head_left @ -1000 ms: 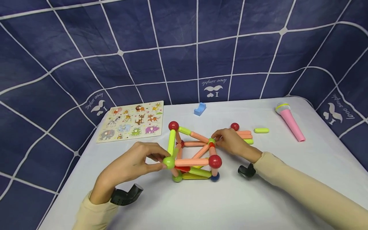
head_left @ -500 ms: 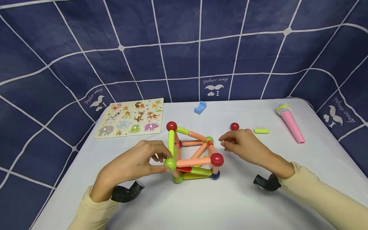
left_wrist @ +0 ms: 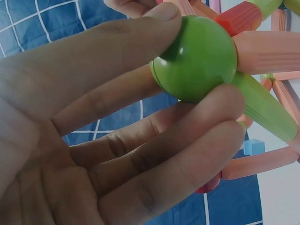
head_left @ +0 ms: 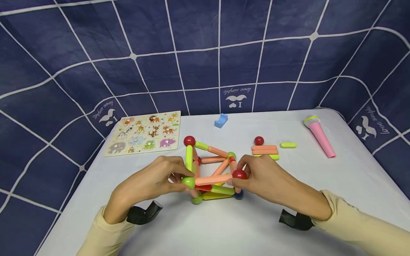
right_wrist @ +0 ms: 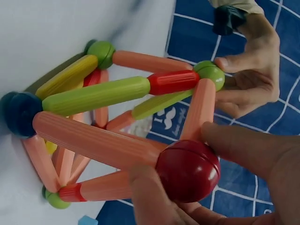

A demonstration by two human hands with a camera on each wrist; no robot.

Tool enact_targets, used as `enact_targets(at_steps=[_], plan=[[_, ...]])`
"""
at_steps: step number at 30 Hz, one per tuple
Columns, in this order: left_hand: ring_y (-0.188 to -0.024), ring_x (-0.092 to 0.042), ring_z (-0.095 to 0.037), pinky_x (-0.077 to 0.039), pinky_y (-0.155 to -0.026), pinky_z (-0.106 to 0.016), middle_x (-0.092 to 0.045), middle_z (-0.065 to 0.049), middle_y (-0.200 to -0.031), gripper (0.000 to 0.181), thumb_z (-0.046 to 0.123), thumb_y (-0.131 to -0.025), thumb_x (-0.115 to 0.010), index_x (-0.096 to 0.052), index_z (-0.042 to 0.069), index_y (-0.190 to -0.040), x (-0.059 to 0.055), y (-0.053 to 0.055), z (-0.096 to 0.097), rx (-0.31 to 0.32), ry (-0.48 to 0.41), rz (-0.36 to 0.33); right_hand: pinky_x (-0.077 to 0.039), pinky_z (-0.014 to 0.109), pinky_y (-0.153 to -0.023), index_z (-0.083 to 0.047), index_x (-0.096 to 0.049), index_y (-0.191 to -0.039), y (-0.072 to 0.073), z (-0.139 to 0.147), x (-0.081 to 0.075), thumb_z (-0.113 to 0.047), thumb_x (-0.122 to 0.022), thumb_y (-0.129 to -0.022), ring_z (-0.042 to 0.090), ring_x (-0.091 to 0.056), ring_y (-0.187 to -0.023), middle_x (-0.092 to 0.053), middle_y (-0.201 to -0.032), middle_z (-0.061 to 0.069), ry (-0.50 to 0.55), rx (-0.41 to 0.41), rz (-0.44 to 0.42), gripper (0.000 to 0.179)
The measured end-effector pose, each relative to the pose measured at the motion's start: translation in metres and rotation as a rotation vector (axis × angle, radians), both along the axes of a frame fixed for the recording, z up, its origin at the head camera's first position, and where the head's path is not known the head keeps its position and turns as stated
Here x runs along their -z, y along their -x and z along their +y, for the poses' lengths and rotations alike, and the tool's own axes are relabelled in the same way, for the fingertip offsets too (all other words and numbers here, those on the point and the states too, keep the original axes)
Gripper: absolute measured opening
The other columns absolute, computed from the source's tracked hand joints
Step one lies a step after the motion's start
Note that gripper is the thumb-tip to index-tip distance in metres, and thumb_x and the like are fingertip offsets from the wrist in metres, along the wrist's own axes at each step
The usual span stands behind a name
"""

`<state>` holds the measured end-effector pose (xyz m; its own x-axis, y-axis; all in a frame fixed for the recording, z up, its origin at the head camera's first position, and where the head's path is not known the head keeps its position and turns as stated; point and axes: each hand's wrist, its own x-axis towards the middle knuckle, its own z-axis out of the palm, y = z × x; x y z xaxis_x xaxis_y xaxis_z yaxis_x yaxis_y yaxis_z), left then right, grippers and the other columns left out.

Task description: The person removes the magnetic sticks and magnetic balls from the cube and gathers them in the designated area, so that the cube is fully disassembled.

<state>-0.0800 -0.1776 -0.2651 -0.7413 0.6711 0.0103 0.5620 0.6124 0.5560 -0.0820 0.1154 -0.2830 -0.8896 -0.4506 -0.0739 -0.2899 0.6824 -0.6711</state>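
A frame of rods and balls [head_left: 213,180] stands on the white table, built from orange, green, yellow and red rods. My left hand [head_left: 153,177] pinches the green ball [left_wrist: 197,58] at its near left upper corner between thumb and fingers. At the near right upper corner, my right hand [head_left: 269,177] holds the red ball [right_wrist: 187,171] with thumb and fingertips. An orange rod [head_left: 213,180] joins these two balls. A blue ball [right_wrist: 21,114] sits at the base below the red one. Another red ball [head_left: 189,140] tops the far left corner.
Right of the frame lie a loose red ball [head_left: 259,140], orange rods [head_left: 264,149] and a short green rod [head_left: 288,145]. Farther right is a pink toy microphone [head_left: 320,137]. An animal puzzle board [head_left: 144,133] and a small blue block [head_left: 221,121] lie toward the back.
My right hand has left the green ball at the far right corner, drawn back, then come forward to hold the near right red ball. My left hand stays on its green ball.
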Motion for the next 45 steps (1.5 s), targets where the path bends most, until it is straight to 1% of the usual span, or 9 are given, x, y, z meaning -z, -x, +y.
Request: enact_targets(at_steps=[4, 13, 20, 23, 29, 36, 40, 43, 45], plan=[[-0.076, -0.059, -0.003, -0.053, -0.067, -0.022, -0.064, 0.01, -0.092, 0.028, 0.016, -0.08, -0.082, -0.077, 0.014, -0.108, 0.0, 0.001, 0.001, 0.004, 0.008, -0.004, -0.029, 0.024, -0.043, -0.01, -0.062, -0.09, 0.0, -0.003, 0.002, -0.025, -0.073, -0.084, 0.01, -0.048, -0.05, -0.062, -0.06, -0.018, -0.022, 0.011, 0.02, 0.019], [-0.075, -0.058, -0.004, -0.052, -0.064, -0.022, -0.063, 0.01, -0.091, 0.027, 0.02, -0.081, -0.081, -0.077, 0.015, -0.107, -0.002, 0.002, -0.002, 0.006, 0.01, -0.015, -0.035, 0.024, -0.044, -0.012, -0.062, -0.087, 0.003, 0.004, 0.006, -0.016, -0.067, -0.084, 0.009, -0.048, -0.052, -0.061, -0.061, -0.022, 0.035, -0.044, 0.094, 0.008], [-0.076, -0.058, -0.004, -0.053, -0.065, -0.021, -0.064, 0.009, -0.092, 0.029, 0.02, -0.079, -0.082, -0.077, 0.013, -0.107, -0.001, 0.002, -0.001, 0.003, 0.007, 0.0, -0.029, 0.024, -0.044, -0.013, -0.061, -0.09, 0.003, 0.004, 0.009, -0.018, -0.065, -0.088, 0.01, -0.044, -0.051, -0.066, -0.067, -0.018, 0.062, -0.06, 0.03, 0.007], [-0.077, -0.059, -0.005, -0.053, -0.065, -0.022, -0.064, 0.009, -0.091, 0.029, 0.018, -0.079, -0.083, -0.077, 0.013, -0.107, -0.001, 0.002, 0.0, -0.002, 0.004, -0.003, -0.028, 0.023, -0.045, -0.014, -0.062, -0.092, 0.003, 0.004, 0.009, -0.017, -0.062, -0.09, 0.009, -0.042, -0.05, -0.065, -0.067, -0.017, 0.053, -0.068, 0.015, 0.004], [-0.076, -0.059, -0.008, -0.052, -0.064, -0.023, -0.064, 0.009, -0.091, 0.029, 0.017, -0.079, -0.082, -0.077, 0.012, -0.107, -0.001, 0.001, 0.001, -0.01, 0.012, 0.001, -0.028, 0.024, -0.046, -0.013, -0.066, -0.097, 0.005, 0.007, 0.007, -0.016, -0.057, -0.094, 0.01, -0.037, -0.05, -0.066, -0.067, -0.017, 0.072, -0.067, 0.01, 0.01], [-0.077, -0.059, -0.009, -0.052, -0.064, -0.022, -0.064, 0.009, -0.092, 0.029, 0.016, -0.079, -0.083, -0.077, 0.012, -0.107, -0.001, 0.001, 0.001, -0.014, 0.01, -0.012, -0.042, 0.026, -0.053, -0.018, -0.067, -0.101, 0.008, 0.016, 0.005, -0.016, -0.065, -0.091, 0.014, -0.051, -0.062, -0.062, -0.072, -0.009, 0.131, -0.02, 0.047, 0.011], [-0.079, -0.06, -0.008, -0.054, -0.067, -0.022, -0.064, 0.008, -0.092, 0.029, 0.015, -0.079, -0.082, -0.076, 0.011, -0.107, -0.001, 0.001, 0.002, -0.015, 0.003, -0.024, -0.051, 0.028, -0.065, -0.021, -0.067, -0.11, 0.012, 0.026, 0.009, -0.022, -0.07, -0.091, 0.011, -0.06, -0.078, -0.065, -0.088, -0.007, 0.131, 0.004, 0.058, 0.019], [-0.079, -0.06, -0.007, -0.055, -0.068, -0.023, -0.064, 0.008, -0.092, 0.028, 0.015, -0.08, -0.082, -0.076, 0.011, -0.107, -0.001, 0.0, 0.002, -0.016, 0.001, -0.026, -0.053, 0.03, -0.077, -0.021, -0.065, -0.116, 0.017, 0.034, 0.014, -0.028, -0.072, -0.09, 0.009, -0.063, -0.093, -0.067, -0.102, -0.007, 0.129, 0.024, 0.034, 0.027], [-0.079, -0.06, -0.007, -0.055, -0.067, -0.024, -0.064, 0.008, -0.092, 0.028, 0.016, -0.079, -0.083, -0.077, 0.011, -0.107, -0.001, 0.0, 0.002, -0.016, 0.002, -0.02, -0.054, 0.03, -0.081, -0.019, -0.064, -0.118, 0.021, 0.042, 0.017, -0.03, -0.073, -0.09, 0.011, -0.064, -0.098, -0.067, -0.108, -0.005, 0.144, 0.034, 0.012, 0.032]])
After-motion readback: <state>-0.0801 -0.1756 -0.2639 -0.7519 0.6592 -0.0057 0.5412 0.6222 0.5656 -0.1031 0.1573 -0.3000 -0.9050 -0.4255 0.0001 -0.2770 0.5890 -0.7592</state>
